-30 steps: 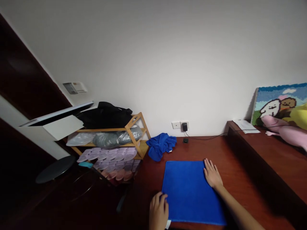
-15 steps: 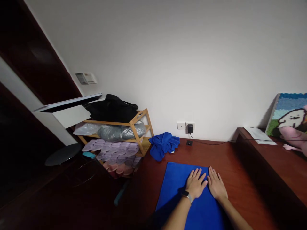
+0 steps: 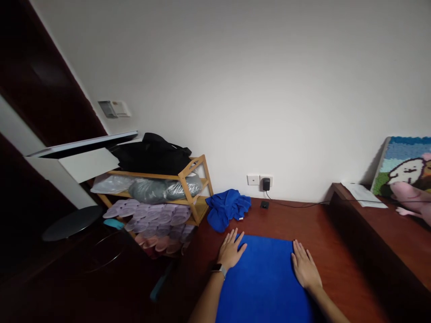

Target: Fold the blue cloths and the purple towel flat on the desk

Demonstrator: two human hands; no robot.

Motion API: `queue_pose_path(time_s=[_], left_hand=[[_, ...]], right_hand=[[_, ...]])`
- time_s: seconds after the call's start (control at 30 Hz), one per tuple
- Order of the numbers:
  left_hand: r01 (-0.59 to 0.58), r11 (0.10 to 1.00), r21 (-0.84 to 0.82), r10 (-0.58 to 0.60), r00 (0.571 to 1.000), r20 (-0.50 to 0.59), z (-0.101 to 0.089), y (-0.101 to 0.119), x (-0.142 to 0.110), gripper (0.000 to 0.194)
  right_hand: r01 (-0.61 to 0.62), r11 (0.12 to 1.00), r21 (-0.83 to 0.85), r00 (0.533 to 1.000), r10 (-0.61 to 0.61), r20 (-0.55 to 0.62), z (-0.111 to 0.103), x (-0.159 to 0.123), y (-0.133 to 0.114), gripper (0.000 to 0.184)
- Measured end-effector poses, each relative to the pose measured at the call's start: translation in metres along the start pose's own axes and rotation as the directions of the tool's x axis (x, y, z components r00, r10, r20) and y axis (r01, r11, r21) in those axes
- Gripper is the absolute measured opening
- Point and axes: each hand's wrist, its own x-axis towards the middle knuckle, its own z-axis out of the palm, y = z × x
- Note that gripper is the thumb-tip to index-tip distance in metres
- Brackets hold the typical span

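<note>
A blue cloth (image 3: 264, 278) lies spread flat on the reddish-brown table (image 3: 299, 220), its near edge cut off by the bottom of the view. At its far left corner rests my left hand (image 3: 230, 251), palm down with fingers apart and a watch on the wrist. My right hand (image 3: 305, 265) lies flat along the cloth's right edge, near the far right corner, fingers stretched out. Neither hand grips anything. Beyond my left hand, a second blue cloth (image 3: 227, 208) sits crumpled in a heap near the wall.
A black plug (image 3: 266, 184) sits in the wall socket, its cable running right. A raised ledge (image 3: 363, 220) on the right holds papers (image 3: 363, 195), a pink plush toy (image 3: 411, 197) and a tufted picture (image 3: 400, 166). To the left stands a wooden rack (image 3: 188, 179) with a black bag (image 3: 155, 154) and slippers.
My left hand went from the cloth's near left edge across to beside my right hand, then back left to the far left corner. My right hand stays at the right edge.
</note>
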Motion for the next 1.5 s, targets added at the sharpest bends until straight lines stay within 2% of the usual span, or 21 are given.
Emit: queue_pose_path(time_s=[0.13,0.27,0.33,0.4,0.47,0.57,0.63,0.67,0.73,0.83,1.03,1.13,1.27,1.37,1.5], left_hand=[[-0.018,0.991,0.134,0.012,0.999,0.046,0.005,-0.002,0.003,0.068],[-0.023,0.974,0.224,-0.004,0.993,0.121,0.001,-0.007,0.011,0.073],[-0.011,0.969,0.246,-0.018,0.993,0.116,-0.001,0.001,0.016,0.073],[-0.003,0.970,0.244,-0.010,0.999,0.051,0.000,0.023,0.018,0.071],[-0.054,0.977,0.208,0.060,0.998,-0.021,0.008,0.060,0.016,0.067],[-0.263,0.960,0.102,0.265,0.964,-0.009,0.036,0.127,0.010,0.060],[-0.326,0.945,0.035,0.326,0.945,0.004,0.058,0.161,0.006,0.057],[-0.320,0.947,0.012,0.320,0.947,0.005,0.068,0.172,0.006,0.056],[-0.272,0.962,-0.012,0.272,0.962,0.002,0.080,0.180,0.006,0.055],[-0.186,0.982,-0.011,0.186,0.982,0.005,0.078,0.159,0.008,0.053],[0.024,0.992,0.123,-0.031,0.998,0.051,0.029,0.059,0.008,0.058],[0.038,0.982,0.185,-0.053,0.996,0.075,0.013,0.021,0.009,0.059],[0.023,0.977,0.213,-0.033,0.998,0.044,0.015,0.003,0.009,0.061],[0.014,0.973,0.232,-0.022,0.999,0.035,0.020,0.000,0.010,0.061],[0.002,0.963,0.269,-0.023,0.997,0.075,0.013,0.001,0.015,0.062]], right_hand=[[-0.028,1.000,-0.005,0.999,0.028,0.024,-0.008,0.000,-0.005,0.070],[-0.042,0.999,0.027,0.999,0.041,0.028,-0.016,-0.001,-0.009,0.069],[-0.044,0.998,0.045,0.999,0.042,0.031,-0.020,-0.001,-0.011,0.069],[-0.048,0.997,0.056,0.998,0.046,0.036,-0.022,-0.002,-0.012,0.068],[-0.047,0.997,0.063,0.998,0.045,0.038,-0.024,-0.003,-0.012,0.068],[-0.038,0.998,0.054,0.999,0.036,0.039,-0.024,-0.005,-0.010,0.068],[-0.018,0.999,0.027,0.999,0.017,0.043,-0.022,-0.006,-0.008,0.068],[-0.006,1.000,0.013,0.999,0.005,0.043,-0.020,-0.006,-0.007,0.068],[0.012,1.000,-0.002,0.999,-0.012,0.038,-0.015,-0.005,-0.005,0.068],[0.013,1.000,0.010,1.000,-0.013,0.018,-0.010,-0.003,-0.003,0.069],[-0.008,1.000,0.022,1.000,0.008,0.002,-0.009,-0.002,-0.004,0.069],[-0.024,0.999,0.047,1.000,0.024,0.003,-0.012,-0.002,-0.005,0.068],[-0.048,0.998,0.043,0.999,0.048,0.017,-0.015,-0.002,-0.007,0.068],[-0.059,0.998,0.021,0.998,0.058,0.038,-0.018,-0.002,-0.009,0.068],[-0.063,0.997,0.031,0.997,0.062,0.041,-0.021,-0.001,-0.011,0.067]])
